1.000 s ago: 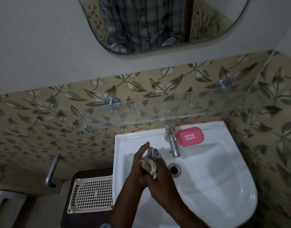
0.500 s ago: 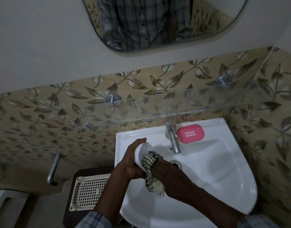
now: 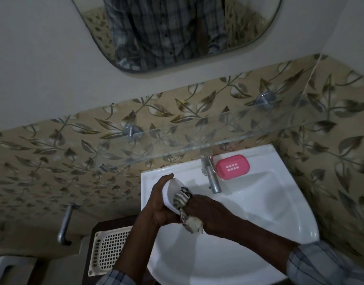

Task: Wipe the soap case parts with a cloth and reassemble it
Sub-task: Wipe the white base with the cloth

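Currently white case part [image 3: 171,193] gripped by left hand [image 3: 159,205] over sink [image 3: 290,212], fingers curled round its edge. Checked cloth [image 3: 186,212] bunched in right hand [image 3: 210,214], pressed into part. Pink case part [image 3: 232,167] set on sink rim beside tap [image 3: 212,177]. Risk: slick plastic likely popped from grip and dropped into basin if cloth pushed hard.

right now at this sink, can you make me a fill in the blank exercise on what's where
1. The left hand holds the ____ soap case part over the sink.
2. The right hand presses a checked ____ into that part.
3. The pink soap case part sits on the sink rim, just ____ of the tap.
Missing words: white; cloth; right.
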